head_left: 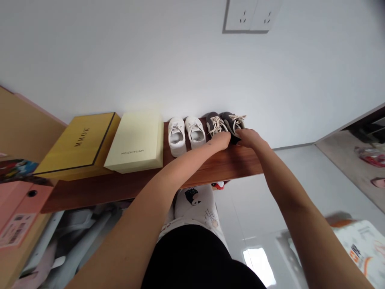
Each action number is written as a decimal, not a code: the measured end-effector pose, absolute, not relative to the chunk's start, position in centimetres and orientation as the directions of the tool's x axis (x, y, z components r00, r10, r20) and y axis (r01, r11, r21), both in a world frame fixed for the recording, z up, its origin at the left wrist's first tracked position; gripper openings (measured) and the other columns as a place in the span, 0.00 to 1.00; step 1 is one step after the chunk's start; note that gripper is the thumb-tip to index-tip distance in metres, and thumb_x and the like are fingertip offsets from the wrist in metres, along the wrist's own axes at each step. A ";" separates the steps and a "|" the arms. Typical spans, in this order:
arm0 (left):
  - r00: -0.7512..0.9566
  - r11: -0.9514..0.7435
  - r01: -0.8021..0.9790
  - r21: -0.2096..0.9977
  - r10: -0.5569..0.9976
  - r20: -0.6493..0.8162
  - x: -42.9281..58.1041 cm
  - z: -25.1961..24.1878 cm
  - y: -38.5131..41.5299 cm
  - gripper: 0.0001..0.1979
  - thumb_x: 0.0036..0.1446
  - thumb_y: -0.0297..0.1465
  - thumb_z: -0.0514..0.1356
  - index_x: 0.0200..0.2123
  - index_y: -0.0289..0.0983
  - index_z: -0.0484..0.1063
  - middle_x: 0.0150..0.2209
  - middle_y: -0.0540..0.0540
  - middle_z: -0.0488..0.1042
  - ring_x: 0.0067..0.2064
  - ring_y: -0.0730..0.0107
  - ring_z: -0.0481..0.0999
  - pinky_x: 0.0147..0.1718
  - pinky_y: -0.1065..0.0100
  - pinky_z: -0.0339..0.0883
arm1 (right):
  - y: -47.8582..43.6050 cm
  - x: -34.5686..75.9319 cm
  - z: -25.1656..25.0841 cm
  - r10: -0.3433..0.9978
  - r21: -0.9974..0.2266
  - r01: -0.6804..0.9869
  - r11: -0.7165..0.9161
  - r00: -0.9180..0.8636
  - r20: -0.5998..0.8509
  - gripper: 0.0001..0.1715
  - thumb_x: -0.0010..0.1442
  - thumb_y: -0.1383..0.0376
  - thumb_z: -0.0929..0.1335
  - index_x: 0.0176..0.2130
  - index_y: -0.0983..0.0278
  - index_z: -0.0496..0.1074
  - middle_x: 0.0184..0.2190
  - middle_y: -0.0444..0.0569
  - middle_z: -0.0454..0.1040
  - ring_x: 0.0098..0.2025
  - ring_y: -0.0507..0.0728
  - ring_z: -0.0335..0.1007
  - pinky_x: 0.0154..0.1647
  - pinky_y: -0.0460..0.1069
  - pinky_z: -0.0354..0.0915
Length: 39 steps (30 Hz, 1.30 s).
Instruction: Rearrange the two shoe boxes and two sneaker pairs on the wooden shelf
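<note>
A pair of dark sneakers with cream laces stands at the right part of a reddish-brown wooden shelf top, toes toward the wall. My left hand is closed at the heel end of the left dark sneaker; its fingertips are mostly hidden. On the right dark sneaker, my right hand grips the opening near the heel, thumb and fingers curled in. Just left of them sits a pair of white sneakers, the nearer-to-hand one and its mate, side by side and untouched.
A pale yellow shoebox and a darker yellow box lie left of the shoes. Pink and brown boxes stack at far left. White wall sockets sit above. A white printed package lies on the glossy floor.
</note>
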<state>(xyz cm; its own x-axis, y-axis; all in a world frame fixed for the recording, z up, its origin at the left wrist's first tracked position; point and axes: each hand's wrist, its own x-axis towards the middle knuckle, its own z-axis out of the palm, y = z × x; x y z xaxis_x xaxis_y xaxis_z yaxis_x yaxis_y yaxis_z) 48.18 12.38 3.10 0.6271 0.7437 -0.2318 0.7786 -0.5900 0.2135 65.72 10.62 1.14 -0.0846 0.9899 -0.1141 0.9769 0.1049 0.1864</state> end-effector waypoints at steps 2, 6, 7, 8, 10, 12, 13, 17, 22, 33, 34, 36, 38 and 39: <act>0.627 -0.590 0.778 0.213 0.744 -0.229 48.2 2.9 12.5 0.21 0.60 0.28 0.67 0.55 0.32 0.71 0.54 0.32 0.77 0.60 0.50 0.77 0.55 0.61 0.71 | 10.7 65.4 1.0 0.991 0.196 0.975 0.108 -0.089 -0.100 0.24 0.56 0.61 0.76 0.51 0.62 0.71 0.47 0.57 0.80 0.46 0.64 0.76 0.40 0.50 0.62; 0.649 -0.617 0.760 0.206 0.740 -0.177 48.2 2.4 12.6 0.22 0.59 0.28 0.68 0.56 0.32 0.69 0.53 0.33 0.78 0.58 0.51 0.78 0.54 0.60 0.71 | 10.8 65.0 0.4 0.994 0.193 0.975 0.110 -0.104 -0.041 0.21 0.57 0.64 0.74 0.49 0.64 0.72 0.46 0.59 0.79 0.46 0.65 0.75 0.42 0.52 0.64; 0.655 -0.627 0.754 0.198 0.740 -0.151 48.1 2.2 12.5 0.23 0.59 0.27 0.67 0.56 0.32 0.69 0.52 0.33 0.78 0.57 0.51 0.78 0.54 0.60 0.71 | 10.7 64.9 0.2 0.994 0.182 0.977 0.111 -0.109 -0.018 0.21 0.56 0.65 0.74 0.49 0.65 0.72 0.46 0.60 0.79 0.46 0.65 0.75 0.43 0.52 0.64; 0.660 -0.637 0.748 0.186 0.742 -0.118 48.1 2.0 12.3 0.22 0.60 0.26 0.67 0.56 0.31 0.68 0.52 0.33 0.78 0.56 0.51 0.78 0.54 0.59 0.71 | 10.5 64.8 0.0 0.994 0.167 0.980 0.110 -0.113 0.009 0.21 0.56 0.66 0.74 0.49 0.65 0.72 0.47 0.61 0.78 0.47 0.66 0.74 0.44 0.53 0.65; 0.674 -0.663 0.731 0.159 0.738 -0.023 47.8 1.6 11.7 0.21 0.61 0.24 0.64 0.56 0.29 0.68 0.52 0.32 0.77 0.57 0.51 0.77 0.55 0.58 0.70 | 10.1 64.7 -0.3 0.991 0.130 0.987 0.096 -0.107 0.083 0.24 0.55 0.67 0.74 0.52 0.66 0.72 0.50 0.63 0.76 0.49 0.67 0.72 0.47 0.54 0.66; 0.689 -0.697 0.704 0.136 0.717 0.103 47.1 1.1 10.7 0.20 0.63 0.22 0.60 0.58 0.29 0.67 0.54 0.32 0.75 0.58 0.51 0.74 0.57 0.56 0.68 | 9.3 64.4 -0.4 0.980 0.072 0.995 0.067 -0.080 0.183 0.27 0.56 0.66 0.73 0.55 0.66 0.70 0.54 0.64 0.74 0.52 0.69 0.70 0.50 0.58 0.67; 0.698 -0.718 0.684 0.132 0.696 0.170 46.6 0.7 10.1 0.20 0.65 0.22 0.59 0.59 0.30 0.66 0.56 0.32 0.73 0.59 0.51 0.73 0.58 0.55 0.67 | 8.8 64.1 -0.5 0.969 0.032 0.998 0.061 -0.067 0.239 0.28 0.57 0.66 0.72 0.57 0.66 0.69 0.56 0.65 0.73 0.53 0.70 0.69 0.51 0.59 0.67; 0.711 -0.779 0.582 0.234 0.627 0.317 42.4 -0.6 6.7 0.18 0.69 0.26 0.55 0.61 0.34 0.66 0.58 0.36 0.71 0.58 0.55 0.71 0.59 0.57 0.65 | 5.5 62.1 -0.6 0.881 -0.224 0.963 0.152 -0.029 0.472 0.22 0.65 0.64 0.67 0.58 0.64 0.69 0.58 0.64 0.72 0.57 0.70 0.68 0.57 0.63 0.67; 0.665 -0.615 0.503 0.607 0.725 0.183 33.3 -1.8 1.2 0.11 0.70 0.30 0.53 0.44 0.41 0.75 0.44 0.45 0.76 0.45 0.67 0.77 0.48 0.66 0.71 | -0.1 57.3 -2.4 0.864 -0.673 0.712 0.201 0.196 0.465 0.20 0.68 0.55 0.64 0.56 0.62 0.67 0.50 0.58 0.76 0.52 0.63 0.74 0.56 0.60 0.71; -0.671 -0.043 0.100 0.994 0.735 0.099 10.8 -2.7 -0.3 0.11 0.62 0.39 0.60 0.32 0.40 0.66 0.27 0.54 0.67 0.28 0.75 0.69 0.32 0.72 0.67 | -4.4 35.5 -5.4 0.944 -0.773 -0.557 -0.303 -0.066 -0.322 0.29 0.44 0.52 0.82 0.40 0.59 0.71 0.31 0.41 0.75 0.30 0.51 0.73 0.34 0.47 0.72; -0.765 -0.051 -0.007 0.999 0.643 0.027 8.9 -2.6 0.4 0.10 0.61 0.37 0.61 0.34 0.40 0.64 0.29 0.54 0.67 0.29 0.77 0.69 0.32 0.74 0.67 | -3.8 33.3 -5.0 0.926 -0.713 -0.606 -0.352 -0.112 -0.362 0.28 0.44 0.53 0.82 0.39 0.59 0.70 0.32 0.42 0.76 0.33 0.52 0.74 0.35 0.47 0.73; -0.835 -0.065 -0.196 0.978 0.534 -0.132 5.5 -2.1 1.9 0.11 0.60 0.36 0.63 0.36 0.40 0.63 0.32 0.55 0.67 0.30 0.79 0.70 0.34 0.74 0.68 | -2.1 29.4 -4.0 0.892 -0.622 -0.662 -0.417 -0.167 -0.420 0.24 0.49 0.53 0.80 0.38 0.58 0.69 0.34 0.43 0.75 0.37 0.53 0.76 0.40 0.49 0.75; -0.803 -0.049 -0.369 0.928 0.519 -0.292 2.9 -1.3 3.2 0.12 0.61 0.38 0.64 0.36 0.40 0.63 0.32 0.54 0.66 0.31 0.78 0.70 0.35 0.73 0.69 | 0.1 26.0 -2.8 0.864 -0.575 -0.686 -0.445 -0.160 -0.477 0.19 0.56 0.52 0.76 0.38 0.57 0.68 0.34 0.44 0.73 0.40 0.54 0.76 0.42 0.50 0.76; -0.766 -0.024 -0.446 0.895 0.527 -0.368 2.0 -0.8 3.8 0.13 0.61 0.39 0.64 0.36 0.40 0.64 0.31 0.54 0.66 0.31 0.77 0.70 0.35 0.72 0.70 | 1.1 24.5 -2.3 0.849 -0.562 -0.695 -0.449 -0.137 -0.510 0.17 0.59 0.52 0.74 0.39 0.57 0.68 0.35 0.45 0.73 0.41 0.54 0.76 0.41 0.50 0.76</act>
<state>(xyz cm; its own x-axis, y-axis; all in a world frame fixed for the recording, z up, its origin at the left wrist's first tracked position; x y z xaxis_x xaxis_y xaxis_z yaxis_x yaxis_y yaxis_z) 1.97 3.77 -0.80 -0.7663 0.5265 -0.3681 -0.4461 -0.0237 0.8947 24.53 1.13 -2.33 -0.1372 0.8494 -0.5096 -0.6948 -0.4492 -0.5617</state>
